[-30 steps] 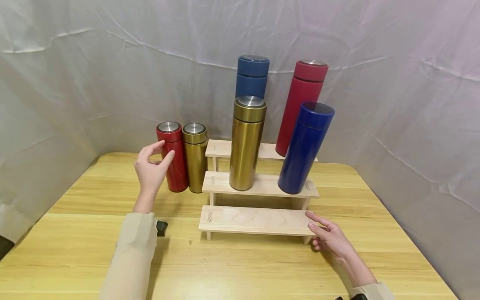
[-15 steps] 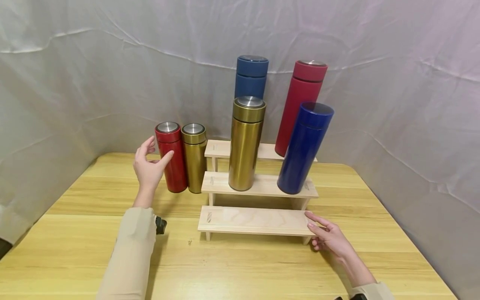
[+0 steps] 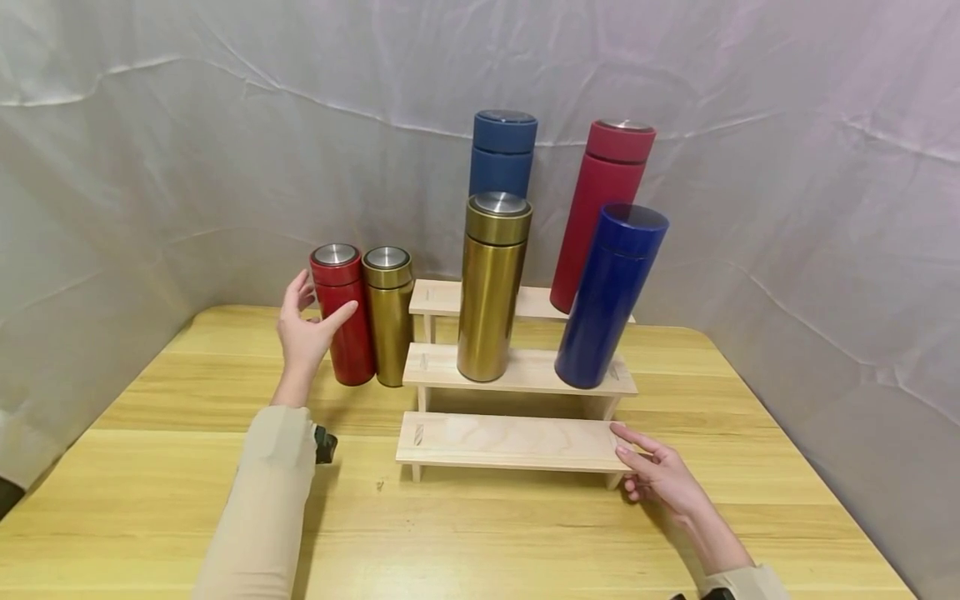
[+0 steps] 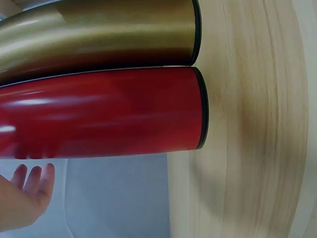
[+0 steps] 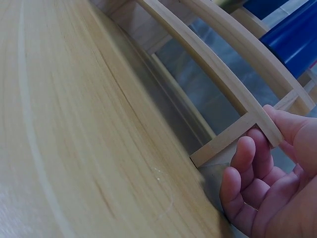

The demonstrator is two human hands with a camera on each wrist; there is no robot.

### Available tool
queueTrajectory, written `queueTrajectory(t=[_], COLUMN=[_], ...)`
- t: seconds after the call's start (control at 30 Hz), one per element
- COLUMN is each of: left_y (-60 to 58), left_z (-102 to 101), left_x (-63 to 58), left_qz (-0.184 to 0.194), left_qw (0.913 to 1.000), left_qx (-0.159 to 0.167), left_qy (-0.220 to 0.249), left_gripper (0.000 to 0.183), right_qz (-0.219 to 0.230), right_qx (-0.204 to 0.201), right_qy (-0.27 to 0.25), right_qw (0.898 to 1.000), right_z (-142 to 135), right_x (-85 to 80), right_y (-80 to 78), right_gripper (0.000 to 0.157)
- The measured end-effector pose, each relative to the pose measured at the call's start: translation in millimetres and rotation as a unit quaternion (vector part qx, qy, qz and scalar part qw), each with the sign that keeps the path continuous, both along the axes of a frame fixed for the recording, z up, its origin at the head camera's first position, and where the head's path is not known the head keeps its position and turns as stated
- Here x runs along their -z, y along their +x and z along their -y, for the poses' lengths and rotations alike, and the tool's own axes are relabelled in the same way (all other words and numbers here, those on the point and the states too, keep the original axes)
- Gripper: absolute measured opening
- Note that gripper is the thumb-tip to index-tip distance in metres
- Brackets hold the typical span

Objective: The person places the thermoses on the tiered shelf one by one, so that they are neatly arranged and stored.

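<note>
A shiny red thermos [image 3: 349, 325] with a steel lid top stands upright on the table, beside a short gold thermos [image 3: 390, 325]. My left hand [image 3: 306, 337] is at the red thermos, thumb across its near side and fingers spread at its left. In the left wrist view a small gap shows between those fingertips [image 4: 48, 173] and the red wall. My right hand [image 3: 663, 479] pinches the right end of the lowest step of a three-tier wooden display stand [image 3: 510, 442]. In the right wrist view its fingers [image 5: 245, 153] curl under the board's end, by the leg.
On the middle step are a tall gold thermos [image 3: 493, 292] and a dark blue thermos [image 3: 611, 300]. A matte blue thermos [image 3: 502, 158] and a matte red one [image 3: 600, 217] stand on the top step. Behind the table [image 3: 480, 542] hangs a grey cloth [image 3: 225, 167].
My left fingers have spread wider, moving from in front of the red thermos to its left side, and the hand has shifted slightly forward. The right hand keeps its grip on the stand.
</note>
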State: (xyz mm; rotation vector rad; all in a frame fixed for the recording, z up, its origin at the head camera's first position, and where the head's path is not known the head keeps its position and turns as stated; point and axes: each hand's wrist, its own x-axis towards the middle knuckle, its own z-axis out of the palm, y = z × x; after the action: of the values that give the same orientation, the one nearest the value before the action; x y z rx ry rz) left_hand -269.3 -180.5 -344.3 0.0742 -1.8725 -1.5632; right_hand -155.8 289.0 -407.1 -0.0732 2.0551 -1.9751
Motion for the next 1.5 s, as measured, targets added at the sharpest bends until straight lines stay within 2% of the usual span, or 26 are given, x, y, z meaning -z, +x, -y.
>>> queueTrajectory(t=[0.4,0.77,1.1,1.3,1.5], left_y=[-6.7,-2.1,-9.6,-9.6,-8.3], left_z=[-1.5,-3.5,-1.9,-3.4,-4.6], left_x=[5.8,1.4,9.4,8.0,6.9], left_qz=[0.009,0.024,0.039,0.041,0.034], left_qw=[0.9995,0.9984,0.9987,0.9989,0.9993], left_qx=[0.029,0.051,0.032,0.024,0.012], left_qy=[0.003,0.006,-0.001,0.005,0.0], left_gripper=[0.078,0.076,0.076,0.073,0.071], right_qz=[0.003,0.003,-0.002,0.001,-0.003], right_qx=[-0.004,0.003,-0.006,0.005,-0.005], right_qy=[-0.004,-0.004,-0.014,-0.007,-0.015], right_qw=[1.0,1.0,1.0,1.0,1.0], right_z=[-0.2,2.5,2.7,2.5,2.7], right_x=[1.4,-0.4,-1.0,-0.4,-1.1], right_y=[-0.3,1.4,1.8,1.5,1.7], right_gripper=[0.029,0.03,0.031,0.031,0.032])
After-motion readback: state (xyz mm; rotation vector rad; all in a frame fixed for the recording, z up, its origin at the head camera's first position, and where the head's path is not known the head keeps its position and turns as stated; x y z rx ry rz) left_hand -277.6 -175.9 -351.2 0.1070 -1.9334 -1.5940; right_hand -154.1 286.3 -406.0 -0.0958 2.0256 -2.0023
